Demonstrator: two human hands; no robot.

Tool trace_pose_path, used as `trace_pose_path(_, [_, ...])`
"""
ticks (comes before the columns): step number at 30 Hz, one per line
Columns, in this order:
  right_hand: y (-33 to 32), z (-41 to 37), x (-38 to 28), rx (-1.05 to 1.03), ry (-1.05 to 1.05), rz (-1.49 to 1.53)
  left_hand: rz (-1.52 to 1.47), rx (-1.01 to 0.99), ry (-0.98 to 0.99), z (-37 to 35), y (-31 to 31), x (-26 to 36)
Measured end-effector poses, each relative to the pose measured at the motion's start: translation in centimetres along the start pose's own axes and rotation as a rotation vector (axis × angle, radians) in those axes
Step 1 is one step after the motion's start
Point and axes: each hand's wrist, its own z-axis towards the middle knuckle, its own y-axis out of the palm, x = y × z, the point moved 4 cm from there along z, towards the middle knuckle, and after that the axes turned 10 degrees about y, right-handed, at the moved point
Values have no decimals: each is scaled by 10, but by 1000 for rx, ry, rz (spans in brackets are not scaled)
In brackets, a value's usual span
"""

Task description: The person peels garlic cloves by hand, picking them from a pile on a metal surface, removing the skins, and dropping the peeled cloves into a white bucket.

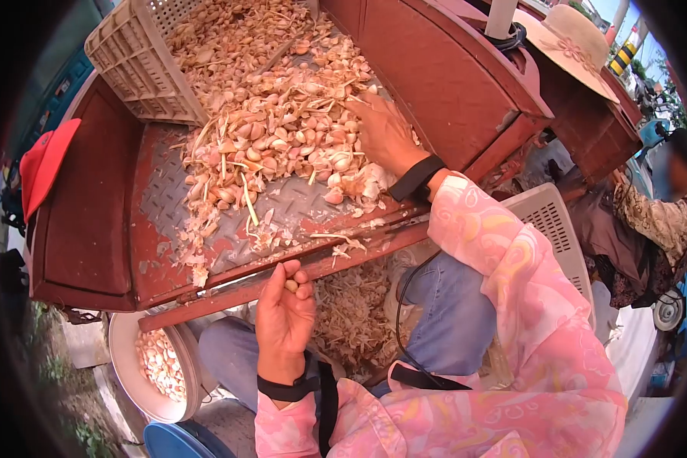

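A heap of garlic cloves (282, 137), mixed with dry skins and stalks, lies on the metal bed of a red cart (168, 191). My right hand (389, 133) reaches onto the heap's right side, its fingers stretched out against the cloves and fingertips partly lost among them. Just below the cart's front edge, my left hand (284, 317) is turned palm up with curled fingers. A small pale garlic clove (291, 285) shows between its fingertips. Beneath that hand, to the left, a white bucket (119, 351) holds peeled cloves.
A beige plastic crate (133, 72) tilts over the back left of the heap. Loose skins (355, 305) lie between my knees. A red cap (47, 164) and a straw hat (569, 42) hang on the cart's sides. Another person (664, 198) sits at the right, near a pale crate (549, 225).
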Motion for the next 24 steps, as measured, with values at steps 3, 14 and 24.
trace_pose_path(3, [11,5,47,23,42,-154,84,8,8,4,8,-5])
trace_pose_path(14, [13,7,5,-251,394,817,81,-2,85,22,11,9])
trace_pose_path(24, [34,-51,-83,-807,350,905,894,-10,625,17,48,25])
